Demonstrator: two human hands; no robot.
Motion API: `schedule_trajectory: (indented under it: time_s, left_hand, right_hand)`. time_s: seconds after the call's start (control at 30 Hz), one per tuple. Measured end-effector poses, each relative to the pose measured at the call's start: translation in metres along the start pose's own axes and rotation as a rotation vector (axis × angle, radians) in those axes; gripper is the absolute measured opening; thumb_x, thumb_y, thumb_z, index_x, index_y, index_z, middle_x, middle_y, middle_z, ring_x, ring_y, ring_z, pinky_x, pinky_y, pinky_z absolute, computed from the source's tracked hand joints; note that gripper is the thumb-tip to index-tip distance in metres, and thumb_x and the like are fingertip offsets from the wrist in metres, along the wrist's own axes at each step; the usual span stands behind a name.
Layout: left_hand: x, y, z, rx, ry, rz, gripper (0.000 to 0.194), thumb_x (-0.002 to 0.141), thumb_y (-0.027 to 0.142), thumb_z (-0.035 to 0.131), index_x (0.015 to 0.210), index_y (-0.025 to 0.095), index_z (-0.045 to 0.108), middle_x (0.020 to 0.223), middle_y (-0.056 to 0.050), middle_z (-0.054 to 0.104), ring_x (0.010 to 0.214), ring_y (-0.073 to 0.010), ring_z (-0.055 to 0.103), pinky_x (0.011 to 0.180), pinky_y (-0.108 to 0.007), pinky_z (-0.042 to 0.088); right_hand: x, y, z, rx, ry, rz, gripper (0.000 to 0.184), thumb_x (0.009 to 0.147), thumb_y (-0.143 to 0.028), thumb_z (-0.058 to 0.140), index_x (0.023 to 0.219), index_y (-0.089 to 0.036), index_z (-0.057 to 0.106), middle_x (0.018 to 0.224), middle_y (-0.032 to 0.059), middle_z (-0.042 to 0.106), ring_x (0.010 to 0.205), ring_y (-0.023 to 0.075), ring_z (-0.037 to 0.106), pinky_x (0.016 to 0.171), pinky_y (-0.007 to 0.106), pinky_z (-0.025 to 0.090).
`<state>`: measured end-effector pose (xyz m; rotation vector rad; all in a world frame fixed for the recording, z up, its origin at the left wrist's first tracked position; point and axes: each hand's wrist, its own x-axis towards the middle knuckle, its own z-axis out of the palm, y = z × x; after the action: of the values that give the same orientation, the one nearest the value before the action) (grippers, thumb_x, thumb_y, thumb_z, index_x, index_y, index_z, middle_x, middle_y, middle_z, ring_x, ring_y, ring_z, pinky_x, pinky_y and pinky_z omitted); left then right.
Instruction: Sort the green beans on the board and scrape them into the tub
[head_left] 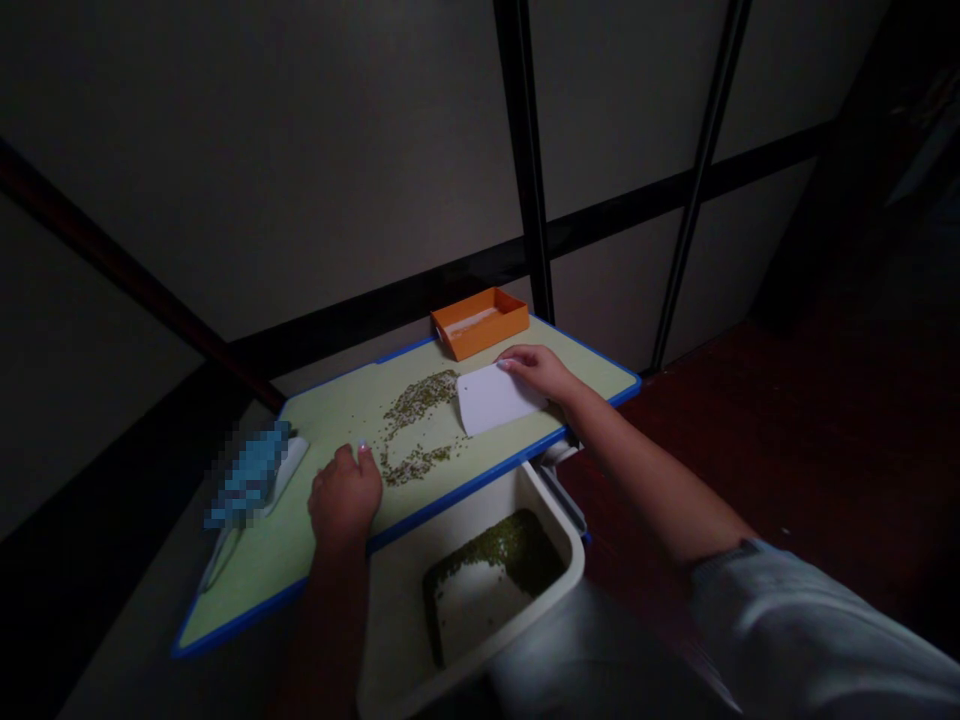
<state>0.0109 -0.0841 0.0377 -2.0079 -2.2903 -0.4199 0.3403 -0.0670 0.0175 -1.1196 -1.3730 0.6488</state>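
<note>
Seeds [420, 395] lie between the long edges of the tabletop [581, 362]; right hand [536, 368] pinches a card [499, 400] beside them, left hand [346, 492] grip unclear. Sweeping seems in hand; next likely needs the card low.

No legible text, label, brand, number or sign anywhere in view. Blue item [251, 475] left of the left hand [346, 497]: pixelated, so any print on it is unreadable.
</note>
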Motion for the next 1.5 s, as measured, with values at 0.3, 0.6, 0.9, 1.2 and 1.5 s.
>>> schedule_trajectory:
  time_s: [0.3, 0.6, 0.9, 1.2, 1.5]
  left_hand:
    - [-0.0011, 0.0024, -0.0035, -0.022, -0.033, -0.024, 0.063, 0.101, 0.042, 0.024, 0.139, 0.006, 0.059, 0.133, -0.028, 0.068, 0.127, -0.0391, 0.062, 0.105, -0.051, 0.048]
    - [-0.0030, 0.0042, -0.0064, -0.019, -0.065, -0.037, 0.066, 0.101, 0.043, 0.021, 0.143, 0.005, 0.055, 0.137, -0.028, 0.065, 0.132, -0.0394, 0.059, 0.109, -0.051, 0.046]
    - [-0.0007, 0.0018, -0.0019, -0.023, -0.036, -0.025, 0.064, 0.101, 0.043, 0.023, 0.140, 0.005, 0.058, 0.132, -0.029, 0.067, 0.128, -0.0390, 0.062, 0.107, -0.051, 0.047]
    - [0.0010, -0.0010, 0.0020, -0.038, -0.011, -0.022, 0.064, 0.101, 0.043, 0.024, 0.139, 0.006, 0.059, 0.131, -0.028, 0.068, 0.127, -0.0383, 0.062, 0.105, -0.050, 0.047]
    - [0.0000, -0.0001, -0.0003, -0.036, -0.014, -0.026, 0.064, 0.101, 0.044, 0.024, 0.139, 0.006, 0.059, 0.131, -0.028, 0.068, 0.126, -0.0390, 0.062, 0.104, -0.051, 0.048]
  right_hand:
    - [-0.0057, -0.0033, 0.0037, 0.027, -0.082, 0.004, 0.018, 0.080, -0.035, 0.073, 0.082, -0.017, 0.076, 0.084, 0.0046, 0.077, 0.081, 0.0200, 0.066, 0.079, 0.033, 0.051]
    - [0.0008, 0.0029, 0.0000, 0.018, 0.077, 0.016, 0.015, 0.080, -0.032, 0.073, 0.081, -0.018, 0.074, 0.083, 0.0049, 0.077, 0.082, 0.0207, 0.067, 0.082, 0.035, 0.053]
    - [-0.0032, 0.0013, 0.0005, 0.032, 0.006, 0.018, 0.017, 0.082, -0.033, 0.071, 0.085, -0.017, 0.076, 0.087, 0.0056, 0.077, 0.082, 0.0207, 0.067, 0.079, 0.033, 0.052]
    - [-0.0050, -0.0002, 0.0016, 0.037, -0.016, 0.009, 0.023, 0.082, -0.039, 0.071, 0.088, -0.017, 0.076, 0.087, 0.0055, 0.077, 0.081, 0.0201, 0.067, 0.076, 0.032, 0.052]
    - [0.0012, 0.0044, -0.0018, -0.105, 0.057, 0.015, 0.014, 0.083, -0.030, 0.068, 0.082, -0.018, 0.075, 0.083, 0.0050, 0.076, 0.083, 0.0217, 0.067, 0.083, 0.035, 0.052]
